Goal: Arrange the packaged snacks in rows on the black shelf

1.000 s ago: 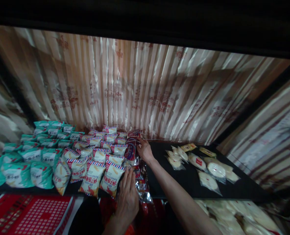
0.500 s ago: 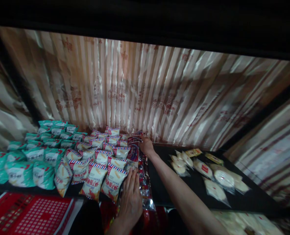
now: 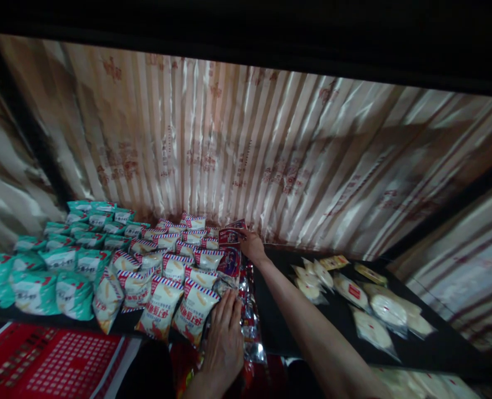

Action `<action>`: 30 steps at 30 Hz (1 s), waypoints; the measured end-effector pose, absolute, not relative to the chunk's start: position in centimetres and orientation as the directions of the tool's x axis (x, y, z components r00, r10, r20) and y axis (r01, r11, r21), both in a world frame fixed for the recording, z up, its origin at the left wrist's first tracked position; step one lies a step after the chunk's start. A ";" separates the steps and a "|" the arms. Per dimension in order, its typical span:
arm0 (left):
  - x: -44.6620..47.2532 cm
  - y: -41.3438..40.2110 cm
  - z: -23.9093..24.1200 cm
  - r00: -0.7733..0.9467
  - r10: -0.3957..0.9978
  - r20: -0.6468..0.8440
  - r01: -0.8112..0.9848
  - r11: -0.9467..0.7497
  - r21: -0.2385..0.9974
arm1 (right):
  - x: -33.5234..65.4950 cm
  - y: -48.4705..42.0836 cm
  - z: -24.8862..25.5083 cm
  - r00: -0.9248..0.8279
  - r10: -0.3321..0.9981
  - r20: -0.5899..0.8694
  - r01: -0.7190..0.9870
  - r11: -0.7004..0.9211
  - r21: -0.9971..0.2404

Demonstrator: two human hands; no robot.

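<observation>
A dark red and purple flat packet [image 3: 229,235] stands at the back of a row on the black shelf. My right hand [image 3: 252,246] reaches to it, fingers closed at its right edge. Just in front lies another packet with a purple print [image 3: 229,261]. Near the front of this row, my left hand [image 3: 225,332] rests with its fingers stretched out over shiny packets [image 3: 252,332], beside a white snack bag [image 3: 196,310]. The left palm hides part of the packets beneath it.
White snack bags with striped tops [image 3: 160,305] and teal bags [image 3: 34,293] fill the shelf's left side. Clear packs of pale round pieces [image 3: 383,310] lie to the right on the black shelf [image 3: 271,310]. A red basket [image 3: 59,360] stands below; printed sheeting [image 3: 229,138] hangs behind.
The rear dark red packet now shows more of its face beside my right hand. My left hand stays at the front of the row. The view has shifted slightly.
</observation>
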State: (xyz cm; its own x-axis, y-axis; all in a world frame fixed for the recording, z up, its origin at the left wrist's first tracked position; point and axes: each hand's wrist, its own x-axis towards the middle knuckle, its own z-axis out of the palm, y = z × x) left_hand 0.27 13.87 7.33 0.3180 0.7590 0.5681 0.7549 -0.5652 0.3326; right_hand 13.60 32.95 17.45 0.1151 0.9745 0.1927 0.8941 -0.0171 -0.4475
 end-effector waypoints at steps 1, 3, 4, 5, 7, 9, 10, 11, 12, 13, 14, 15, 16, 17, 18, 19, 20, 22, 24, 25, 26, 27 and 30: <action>0.3 13.9 7.3 0.321 0.759 0.566 0.753 -0.568 0.334 | 13.8 33.0 17.4 0.114 0.975 0.191 0.887 -0.014 -0.461; 0.2 13.8 7.3 0.328 0.759 0.563 0.748 -0.573 0.336 | 14.2 33.2 17.2 0.118 0.976 0.184 0.872 -0.013 -0.489; 0.2 13.8 7.2 0.331 0.758 0.562 0.745 -0.575 0.338 | 14.4 33.3 17.1 0.121 0.975 0.184 0.864 -0.012 -0.503; 0.2 13.8 7.2 0.336 0.755 0.563 0.739 -0.582 0.338 | 14.6 33.3 17.1 0.122 0.975 0.188 0.856 -0.008 -0.517; 0.2 13.7 7.0 0.343 0.747 0.570 0.730 -0.594 0.338 | 14.8 33.3 16.9 0.116 0.971 0.209 0.840 0.016 -0.542; 0.2 13.7 7.0 0.345 0.739 0.579 0.723 -0.603 0.339 | 15.0 33.1 16.8 0.111 0.966 0.234 0.825 0.042 -0.563; 0.2 13.7 7.0 0.344 0.738 0.581 0.720 -0.604 0.341 | 15.0 32.9 16.8 0.114 0.963 0.246 0.820 0.049 -0.571; 0.2 13.6 7.0 0.342 0.741 0.578 0.721 -0.601 0.345 | 15.1 32.8 16.8 0.120 0.959 0.257 0.816 0.053 -0.576; 0.3 13.6 7.1 0.340 0.746 0.572 0.723 -0.597 0.348 | 15.1 32.6 16.8 0.127 0.954 0.271 0.813 0.056 -0.579; 0.3 13.6 7.1 0.342 0.751 0.565 0.726 -0.593 0.348 | 15.1 32.4 16.8 0.134 0.948 0.287 0.812 0.061 -0.580; 0.3 13.5 7.2 0.341 0.757 0.557 0.732 -0.586 0.348 | 15.1 32.1 16.8 0.143 0.941 0.305 0.811 0.065 -0.581; 0.2 13.5 7.3 0.340 0.763 0.549 0.739 -0.578 0.346 | 15.0 31.9 16.9 0.148 0.928 0.341 0.814 0.082 -0.576; 0.2 13.5 7.3 0.341 0.767 0.544 0.744 -0.573 0.342 | 14.9 31.5 16.9 0.142 0.904 0.402 0.821 0.119 -0.558; 0.2 13.5 7.4 0.342 0.770 0.539 0.749 -0.570 0.338 | 14.8 31.1 17.0 0.118 0.869 0.481 0.834 0.177 -0.523; 0.3 13.5 7.4 0.344 0.770 0.537 0.753 -0.568 0.332 | 14.6 30.6 17.1 0.070 0.823 0.563 0.848 0.248 -0.468; 0.3 13.5 7.5 0.344 0.772 0.534 0.758 -0.564 0.327 | 14.3 30.1 17.1 -0.001 0.775 0.632 0.859 0.324 -0.396; 0.3 13.4 7.5 0.344 0.773 0.533 0.762 -0.561 0.322 | 14.0 29.5 17.2 -0.088 0.735 0.672 0.863 0.394 -0.318; 0.4 13.3 7.5 0.336 0.774 0.537 0.769 -0.555 0.318 | 13.1 28.4 17.5 -0.265 0.721 0.640 0.852 0.486 -0.194; 0.5 13.1 7.4 0.325 0.772 0.546 0.772 -0.550 0.318 | 12.1 27.6 17.9 -0.408 0.762 0.504 0.842 0.527 -0.116; 0.6 13.1 7.4 0.322 0.771 0.549 0.772 -0.550 0.320 | 11.5 27.3 18.0 -0.458 0.783 0.420 0.840 0.536 -0.083; 0.6 13.0 7.4 0.321 0.771 0.549 0.769 -0.551 0.324 | 11.0 27.2 18.2 -0.497 0.799 0.338 0.838 0.543 -0.052; 0.6 13.0 7.3 0.323 0.772 0.548 0.765 -0.553 0.329 | 10.4 27.2 18.3 -0.524 0.810 0.262 0.836 0.548 -0.023; 0.4 13.0 7.2 0.332 0.777 0.535 0.748 -0.562 0.352 | 9.2 27.7 18.4 -0.539 0.834 0.115 0.842 0.538 0.044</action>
